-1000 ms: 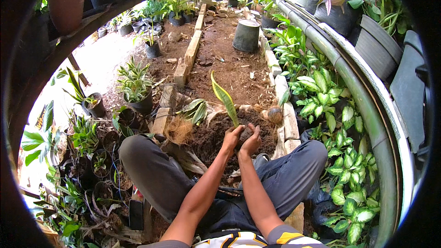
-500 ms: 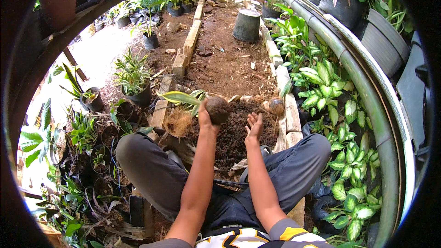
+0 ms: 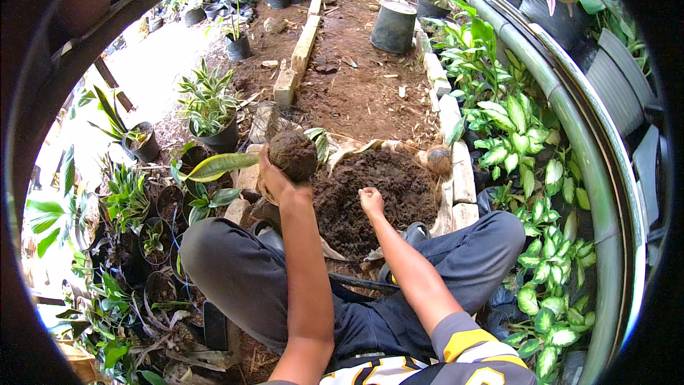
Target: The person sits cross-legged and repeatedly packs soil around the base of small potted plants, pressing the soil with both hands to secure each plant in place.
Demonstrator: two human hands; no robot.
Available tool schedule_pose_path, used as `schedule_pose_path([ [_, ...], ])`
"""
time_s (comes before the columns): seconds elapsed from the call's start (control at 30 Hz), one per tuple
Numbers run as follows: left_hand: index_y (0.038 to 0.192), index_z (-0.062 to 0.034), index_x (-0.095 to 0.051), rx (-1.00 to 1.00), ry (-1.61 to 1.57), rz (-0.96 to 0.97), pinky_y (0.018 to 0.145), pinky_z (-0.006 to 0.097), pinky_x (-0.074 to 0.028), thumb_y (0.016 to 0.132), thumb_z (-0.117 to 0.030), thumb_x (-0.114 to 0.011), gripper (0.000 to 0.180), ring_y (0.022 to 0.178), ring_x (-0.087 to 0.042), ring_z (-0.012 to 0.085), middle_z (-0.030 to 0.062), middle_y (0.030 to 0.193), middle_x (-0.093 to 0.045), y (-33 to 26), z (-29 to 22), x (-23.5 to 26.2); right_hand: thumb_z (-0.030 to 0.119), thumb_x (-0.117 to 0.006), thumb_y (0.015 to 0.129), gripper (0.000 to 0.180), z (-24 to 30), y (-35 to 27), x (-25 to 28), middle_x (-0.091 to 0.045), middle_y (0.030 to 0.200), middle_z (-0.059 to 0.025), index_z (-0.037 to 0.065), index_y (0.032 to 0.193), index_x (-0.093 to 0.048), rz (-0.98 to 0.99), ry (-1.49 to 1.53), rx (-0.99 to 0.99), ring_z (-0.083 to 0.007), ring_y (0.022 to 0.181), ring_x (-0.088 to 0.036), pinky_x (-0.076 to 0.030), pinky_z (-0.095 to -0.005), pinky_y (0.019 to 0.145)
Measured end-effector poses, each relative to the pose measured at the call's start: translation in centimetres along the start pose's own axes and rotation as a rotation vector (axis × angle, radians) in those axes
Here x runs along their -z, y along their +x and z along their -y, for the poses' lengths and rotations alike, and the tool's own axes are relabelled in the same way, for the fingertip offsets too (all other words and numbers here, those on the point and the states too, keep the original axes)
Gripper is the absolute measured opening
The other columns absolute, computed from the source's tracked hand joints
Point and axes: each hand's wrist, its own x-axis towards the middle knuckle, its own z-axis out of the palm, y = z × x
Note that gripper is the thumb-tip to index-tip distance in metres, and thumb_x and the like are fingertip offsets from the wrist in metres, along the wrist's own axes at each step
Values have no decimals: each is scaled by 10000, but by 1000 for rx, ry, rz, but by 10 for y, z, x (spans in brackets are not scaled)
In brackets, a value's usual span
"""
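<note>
The left hand (image 3: 273,180) is clamped on a round, dark root ball (image 3: 293,155), its long green leaf (image 3: 217,165) pointing left; the right hand (image 3: 370,201) rests loosely curled on the dark soil heap (image 3: 388,189).

Soil-balled plant (image 3: 291,155), leaf sideways, seemingly above soil heap (image 3: 381,192)

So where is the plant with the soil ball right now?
In the head view, the plant's soil ball is held in the left hand, left of centre above the dark soil pile, its leaf pointing left.

crumbly matt soil heap (image 3: 374,192), glossy smooth leaf (image 3: 217,165).
</note>
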Motion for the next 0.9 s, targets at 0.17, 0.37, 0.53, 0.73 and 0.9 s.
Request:
schedule_pose_path([
  [0.17,1136,-129,-624,-81,-7,-137,832,449,-518,847,-436,-562,426,973,-637,285,55,1087,-659,3,-7,1,326,-652,851,510,46,6,0,-507,1362,-167,103,1295,-538,274,-468,329,-315,1238,-500,-424,-450,1020],
  [0.37,1137,-114,-602,-65,-14,-328,879,486,-477,852,-422,-526,426,1001,-621,281,62,1097,-642,4,1,7,249,-618,882,697,71,-1,-18,-167,1561,-144,148,1484,-282,446,-981,578,-356,1442,-139,-195,-518,1172],
  [0.53,1143,-133,-602,-9,-32,-292,900,499,-459,833,-445,-547,443,1029,-608,281,54,1131,-630,5,4,10,39,-565,836,708,81,11,-33,-182,1565,-154,129,1483,-292,518,-1073,683,-348,1454,-124,-166,-501,1183],
  [0.73,1160,-148,-603,63,-58,-157,911,501,-472,832,-481,-552,471,1047,-609,289,60,1145,-633,8,13,14,4,-540,855,733,70,21,-39,-272,1527,-140,199,1505,-262,449,-1190,729,-342,1417,-233,-245,-487,1146],
  [0.9,1168,-141,-601,74,-20,-178,912,492,-473,834,-482,-549,480,1049,-609,286,58,1148,-633,12,23,18,41,-555,890,681,66,20,-29,-325,1472,-138,185,1497,-281,440,-1268,685,-345,1376,-280,-279,-488,1124],
])
